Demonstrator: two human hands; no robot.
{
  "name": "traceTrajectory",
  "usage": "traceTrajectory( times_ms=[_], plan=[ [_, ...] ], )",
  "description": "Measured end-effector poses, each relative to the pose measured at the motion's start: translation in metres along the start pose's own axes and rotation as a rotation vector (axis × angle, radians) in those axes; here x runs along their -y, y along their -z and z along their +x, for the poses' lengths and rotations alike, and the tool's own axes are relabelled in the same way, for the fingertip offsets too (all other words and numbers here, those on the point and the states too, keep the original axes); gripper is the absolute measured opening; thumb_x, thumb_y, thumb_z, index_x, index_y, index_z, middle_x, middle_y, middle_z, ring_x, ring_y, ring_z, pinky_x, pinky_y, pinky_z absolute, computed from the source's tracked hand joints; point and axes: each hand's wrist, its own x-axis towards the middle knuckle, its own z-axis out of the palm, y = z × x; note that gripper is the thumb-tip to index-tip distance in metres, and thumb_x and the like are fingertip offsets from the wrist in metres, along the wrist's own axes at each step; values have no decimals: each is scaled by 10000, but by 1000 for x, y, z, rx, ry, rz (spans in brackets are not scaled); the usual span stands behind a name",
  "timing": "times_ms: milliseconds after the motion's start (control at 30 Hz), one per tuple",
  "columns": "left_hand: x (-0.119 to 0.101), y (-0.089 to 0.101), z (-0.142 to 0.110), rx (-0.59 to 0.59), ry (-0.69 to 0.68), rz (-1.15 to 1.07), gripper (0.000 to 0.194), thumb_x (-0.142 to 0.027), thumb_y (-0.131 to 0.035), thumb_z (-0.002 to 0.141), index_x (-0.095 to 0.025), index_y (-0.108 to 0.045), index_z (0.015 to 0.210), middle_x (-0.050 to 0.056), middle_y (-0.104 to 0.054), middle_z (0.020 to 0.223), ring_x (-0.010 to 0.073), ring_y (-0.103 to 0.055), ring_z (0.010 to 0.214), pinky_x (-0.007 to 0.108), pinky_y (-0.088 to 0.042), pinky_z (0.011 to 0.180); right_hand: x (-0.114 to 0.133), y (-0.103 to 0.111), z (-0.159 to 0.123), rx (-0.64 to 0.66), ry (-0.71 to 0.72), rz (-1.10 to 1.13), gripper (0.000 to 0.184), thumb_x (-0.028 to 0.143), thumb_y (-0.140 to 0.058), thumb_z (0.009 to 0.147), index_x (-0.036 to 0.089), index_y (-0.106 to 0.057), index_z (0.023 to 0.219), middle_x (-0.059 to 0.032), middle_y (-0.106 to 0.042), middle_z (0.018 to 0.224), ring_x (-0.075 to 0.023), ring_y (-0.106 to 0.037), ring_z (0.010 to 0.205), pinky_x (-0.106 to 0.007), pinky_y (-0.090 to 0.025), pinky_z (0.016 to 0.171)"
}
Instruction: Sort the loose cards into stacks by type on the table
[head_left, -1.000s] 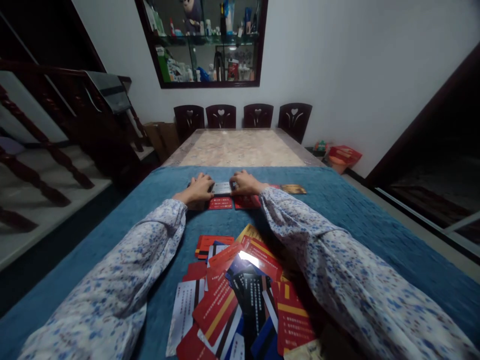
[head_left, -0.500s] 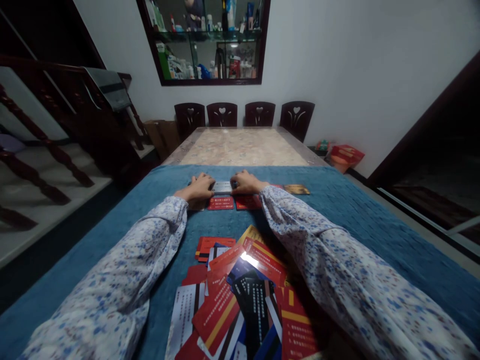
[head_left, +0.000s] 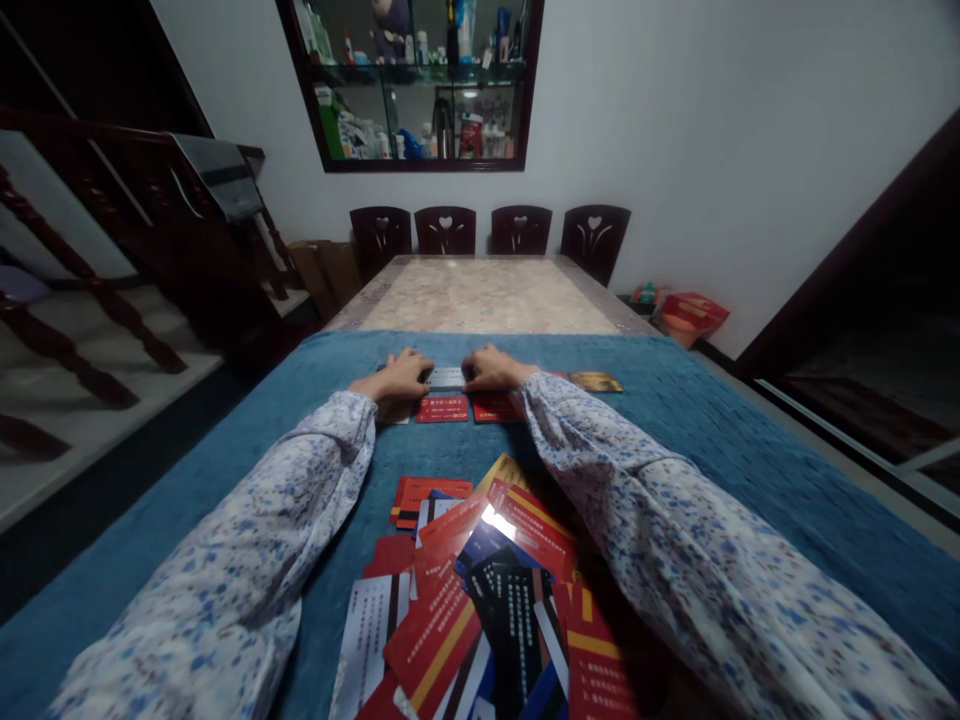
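At the far part of the blue cloth, a pale card point(head_left: 446, 377) lies between my two hands. My left hand point(head_left: 405, 378) has its curled fingers at the card's left end. On the other end are the bent fingers of my right hand point(head_left: 491, 370). Just nearer to me, a red card point(head_left: 442, 408) sits below the pale one, and a second red card point(head_left: 495, 407) is partly covered by my right wrist. A gold card point(head_left: 597, 382) rests to the right of my right hand. Close to me is a loose, overlapping pile of cards point(head_left: 442, 630), partly hidden by my right sleeve.
The blue cloth point(head_left: 720, 470) covers the near part of a marble-topped table point(head_left: 487, 290). Several dark chairs point(head_left: 445, 230) stand at its far end. A wooden railing point(head_left: 97, 270) is on the left, and a red bag point(head_left: 694, 312) sits on the right.
Both hands stay at the ends of the pale card with almost no movement. The view has shifted very slightly.
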Motion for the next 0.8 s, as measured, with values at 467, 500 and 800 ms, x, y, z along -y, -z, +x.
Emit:
traceTrajectory(
  times_ms=[467, 500, 800],
  plan=[
    [4, -6, 5, -23, 3, -14, 613, -268, -607, 820, -203, -563, 1428, 146, -583, 1477, 374, -370, 1453, 597, -346, 1155, 4, 3, -5, -16, 60, -111, 333, 429, -680, 923, 217, -768, 1163, -108, -724, 1310, -286, -632, 1177, -294, -476, 863],
    [4, -7, 5, -24, 9, -12, 636, -267, -609, 819, -199, -548, 1449, 153, -573, 1489, 378, -363, 1461, 596, -341, 1158, 4, 3, -5, -15, 58, -114, 334, 427, -677, 923, 216, -767, 1167, -111, -719, 1319, -294, -625, 1193, -298, -478, 864],
    [0, -6, 4, -18, 24, 19, 596, -246, -607, 828, -222, -581, 1423, 137, -581, 1497, 394, -344, 1480, 594, -342, 1156, 6, 3, -4, -9, 38, -117, 325, 415, -682, 904, 237, -769, 1161, -104, -715, 1330, -312, -606, 1231, -321, -491, 888]
  ],
)
